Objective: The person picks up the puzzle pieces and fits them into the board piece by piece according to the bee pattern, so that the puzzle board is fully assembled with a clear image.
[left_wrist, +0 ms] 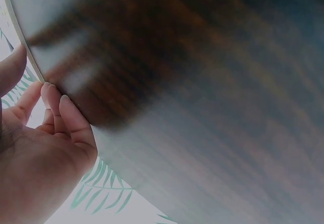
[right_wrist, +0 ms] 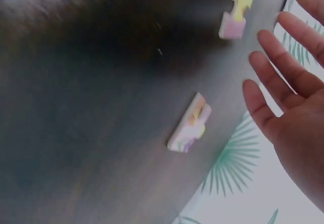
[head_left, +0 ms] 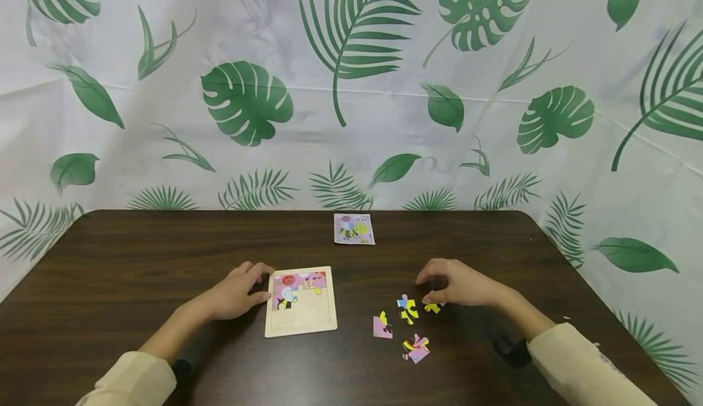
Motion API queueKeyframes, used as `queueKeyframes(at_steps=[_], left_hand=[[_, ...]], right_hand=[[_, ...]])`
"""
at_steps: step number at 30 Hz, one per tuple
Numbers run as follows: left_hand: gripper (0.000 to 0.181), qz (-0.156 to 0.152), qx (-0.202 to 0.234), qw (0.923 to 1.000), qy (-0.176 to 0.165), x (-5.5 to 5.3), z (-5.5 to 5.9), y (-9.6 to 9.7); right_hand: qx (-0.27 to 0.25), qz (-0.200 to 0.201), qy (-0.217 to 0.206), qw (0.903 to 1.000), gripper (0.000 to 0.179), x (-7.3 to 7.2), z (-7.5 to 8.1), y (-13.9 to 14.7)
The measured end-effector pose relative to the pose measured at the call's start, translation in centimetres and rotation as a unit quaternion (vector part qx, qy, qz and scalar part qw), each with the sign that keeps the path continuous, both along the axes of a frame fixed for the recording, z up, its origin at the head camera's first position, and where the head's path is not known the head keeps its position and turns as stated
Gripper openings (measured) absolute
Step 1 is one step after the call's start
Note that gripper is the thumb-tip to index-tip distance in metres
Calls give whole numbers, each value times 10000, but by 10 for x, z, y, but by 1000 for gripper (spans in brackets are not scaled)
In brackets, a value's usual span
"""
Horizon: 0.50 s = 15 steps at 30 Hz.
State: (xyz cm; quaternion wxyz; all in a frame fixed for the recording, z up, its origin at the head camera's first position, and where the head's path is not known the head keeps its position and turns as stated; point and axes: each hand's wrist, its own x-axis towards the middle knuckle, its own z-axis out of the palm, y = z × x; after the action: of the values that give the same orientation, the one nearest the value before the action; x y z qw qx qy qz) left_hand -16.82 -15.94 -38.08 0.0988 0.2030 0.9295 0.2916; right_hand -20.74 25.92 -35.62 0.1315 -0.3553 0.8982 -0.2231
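A square wooden puzzle board (head_left: 304, 320) lies on the table, with pink pieces showing a flower fitted along its top and left side. My left hand (head_left: 237, 293) is at the board's left edge, index finger by the far corner and thumb lower down. In the left wrist view its fingertips touch the thin board edge (left_wrist: 21, 31). Over a yellow puzzle piece (head_left: 432, 308) hovers my right hand (head_left: 458, 281), fingers apart; contact is not clear. Nearby lie a blue-and-yellow piece (head_left: 407, 309), a pink-and-yellow piece (head_left: 382, 325) and a pink piece (head_left: 417, 349).
A small printed picture card (head_left: 354, 229) with a bee lies near the far edge of the dark wooden table (head_left: 165, 247). Behind the table hangs a white cloth (head_left: 384, 137) with green leaves.
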Motion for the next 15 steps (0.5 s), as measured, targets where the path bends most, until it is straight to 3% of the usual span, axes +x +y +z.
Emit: queueKeyframes(at_steps=[6, 15], left_hand=[[38, -18, 12, 10000, 46, 0, 0, -1], [39, -14, -5, 10000, 46, -1, -1, 0]], right_hand=[[-42, 166, 214, 9996, 29, 11, -9, -5], [71, 11, 646, 9979, 25, 19, -20, -10]])
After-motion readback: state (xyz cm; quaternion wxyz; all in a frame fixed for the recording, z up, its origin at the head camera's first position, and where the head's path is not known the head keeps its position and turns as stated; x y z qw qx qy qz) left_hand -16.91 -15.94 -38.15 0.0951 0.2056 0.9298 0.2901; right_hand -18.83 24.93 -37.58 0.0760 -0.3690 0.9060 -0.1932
